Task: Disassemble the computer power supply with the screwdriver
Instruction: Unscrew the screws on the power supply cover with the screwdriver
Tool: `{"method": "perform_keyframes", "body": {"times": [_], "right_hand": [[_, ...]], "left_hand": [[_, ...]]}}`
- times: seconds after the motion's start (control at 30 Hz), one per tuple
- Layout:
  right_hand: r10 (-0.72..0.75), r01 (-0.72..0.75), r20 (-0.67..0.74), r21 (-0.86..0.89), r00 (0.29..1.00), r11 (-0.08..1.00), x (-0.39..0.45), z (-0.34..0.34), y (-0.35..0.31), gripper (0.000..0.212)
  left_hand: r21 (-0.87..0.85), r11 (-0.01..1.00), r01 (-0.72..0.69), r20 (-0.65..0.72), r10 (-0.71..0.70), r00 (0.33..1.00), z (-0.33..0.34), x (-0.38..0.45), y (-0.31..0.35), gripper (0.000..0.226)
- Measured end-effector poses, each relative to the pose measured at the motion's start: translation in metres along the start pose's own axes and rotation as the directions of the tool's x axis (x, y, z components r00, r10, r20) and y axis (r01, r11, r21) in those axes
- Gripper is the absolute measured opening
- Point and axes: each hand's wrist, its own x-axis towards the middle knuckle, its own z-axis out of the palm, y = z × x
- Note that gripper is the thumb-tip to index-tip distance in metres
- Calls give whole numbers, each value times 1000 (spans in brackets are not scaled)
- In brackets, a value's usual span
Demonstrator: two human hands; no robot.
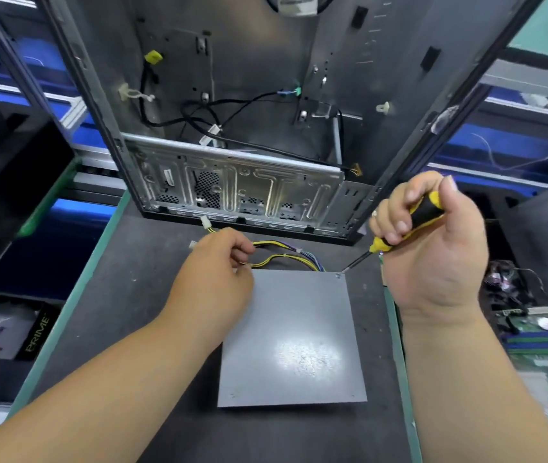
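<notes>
The grey metal power supply (294, 339) lies flat on the dark work mat, its plain cover facing up. A bundle of yellow, black and purple cables (286, 253) leaves its far edge. My left hand (214, 279) rests on the supply's far left corner, its fingers curled round some of the cables. My right hand (429, 242) grips the yellow and black screwdriver (409, 220). The screwdriver's tip sits on a screw (338, 276) at the far right corner of the cover.
An emptied computer case (242, 135) stands open just behind the supply, with loose black cables inside. A circuit board (543, 332) and cable clutter lie at the right. A black box marked PRIME (37, 332) sits low at the left. Blue bins line both sides.
</notes>
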Motion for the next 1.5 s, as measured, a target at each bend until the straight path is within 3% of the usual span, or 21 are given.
{"method": "perform_keyframes", "body": {"times": [0.1, 0.17, 0.27, 0.37, 0.53, 1.0, 1.23, 1.5], "right_hand": [[-7, 6, 22, 21, 1000, 1000, 1, -4, -1, 28], [-8, 7, 41, 31, 999, 1000, 0, -5, -1, 27], [-8, 6, 57, 23, 998, 1000, 1, -5, 0, 26], [-12, 11, 79, 22, 997, 1000, 1, -5, 2, 26], [-4, 8, 115, -36, 993, 999, 4, -6, 4, 26], [131, -98, 402, -103, 906, 990, 12, -5, -3, 13], [208, -159, 227, -218, 951, 963, 19, -5, -7, 23], [166, -147, 119, -153, 979, 977, 8, 20, 7, 39]], "left_hand": [[214, 937, -276, 138, 251, 958, 8, -4, 23, 26], [216, 916, -337, 265, 277, 923, 21, -6, 35, 27], [227, 908, -353, 334, 268, 903, 43, -6, 43, 33], [272, 890, -366, 327, 272, 905, 56, 1, 44, 32], [216, 926, -310, 244, 256, 935, 64, 9, 42, 6], [160, 952, -259, 144, 237, 961, 65, 7, 41, 5], [185, 948, -258, 172, 228, 958, 65, 9, 41, 5], [180, 939, -292, 193, 257, 947, 65, 10, 41, 3]]}}
